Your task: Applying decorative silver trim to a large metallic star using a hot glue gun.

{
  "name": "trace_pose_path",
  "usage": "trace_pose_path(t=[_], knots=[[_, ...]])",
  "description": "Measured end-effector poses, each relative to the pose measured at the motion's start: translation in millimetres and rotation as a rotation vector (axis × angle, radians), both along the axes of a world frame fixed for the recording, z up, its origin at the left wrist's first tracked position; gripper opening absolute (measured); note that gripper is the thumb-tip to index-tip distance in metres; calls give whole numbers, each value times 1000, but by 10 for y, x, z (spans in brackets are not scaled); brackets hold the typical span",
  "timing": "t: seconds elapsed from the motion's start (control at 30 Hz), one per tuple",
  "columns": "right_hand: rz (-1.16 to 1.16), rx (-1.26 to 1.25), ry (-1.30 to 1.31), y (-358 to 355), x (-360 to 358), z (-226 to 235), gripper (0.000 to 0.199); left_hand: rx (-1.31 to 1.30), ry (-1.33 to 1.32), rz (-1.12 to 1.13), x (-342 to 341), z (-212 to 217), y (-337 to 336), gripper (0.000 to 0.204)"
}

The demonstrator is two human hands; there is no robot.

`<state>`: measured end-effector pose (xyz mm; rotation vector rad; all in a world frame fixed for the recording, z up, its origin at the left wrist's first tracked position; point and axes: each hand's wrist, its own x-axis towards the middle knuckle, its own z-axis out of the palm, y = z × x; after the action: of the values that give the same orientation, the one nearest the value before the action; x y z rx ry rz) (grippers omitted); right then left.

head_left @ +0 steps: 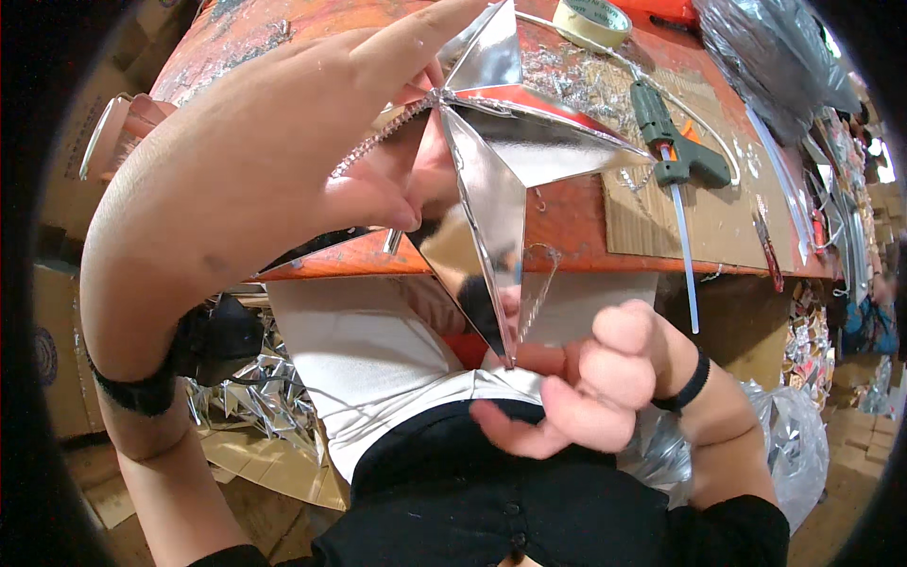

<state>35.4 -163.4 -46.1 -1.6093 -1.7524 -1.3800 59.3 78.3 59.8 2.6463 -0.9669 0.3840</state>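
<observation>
My left hand (pixel 274 161) grips a shiny silver folded star (pixel 491 208) by its upper left side, with its points spread over the table's front edge and my lap. A thin beaded trim (pixel 383 142) runs from the star's centre along a ridge toward my left palm. Low down, at the star's bottom point, is my right hand (pixel 600 383), its fingers curled and its thumb side against or just behind that tip. Whatever it pinches there is hidden. A fine glittery strand (pixel 540 302) hangs beside the lower point, close above the right hand.
On the orange table (pixel 567 222) a green glue gun (pixel 675 142) with a glue stick lies on cardboard (pixel 652 213). A tape roll (pixel 592 21), a small cutter-like tool (pixel 767 250) and grey plastic bags (pixel 779 57) surround it. Silver scraps (pixel 255 397) fill the lower left.
</observation>
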Motion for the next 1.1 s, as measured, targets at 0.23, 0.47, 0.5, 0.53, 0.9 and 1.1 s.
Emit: trace_pose_path(t=[0.23,0.47,0.5,0.53,0.9,1.1], knots=[[254,-343,427,-246,-223,577,9,5,72,-11,0,40,-2,86],[-12,-184,1092,-60,45,1021,9,35,130,-13,-7,68,-22,96],[-29,-233,1046,-31,149,1055,11,36,134,-16,-12,77,-24,97],[-44,-283,1000,-3,233,1087,14,32,131,-18,-16,76,-27,97],[-124,-286,949,146,435,789,29,-83,197,9,-54,18,-24,94],[-27,-234,875,235,511,685,27,-97,211,7,22,-30,48,93]])
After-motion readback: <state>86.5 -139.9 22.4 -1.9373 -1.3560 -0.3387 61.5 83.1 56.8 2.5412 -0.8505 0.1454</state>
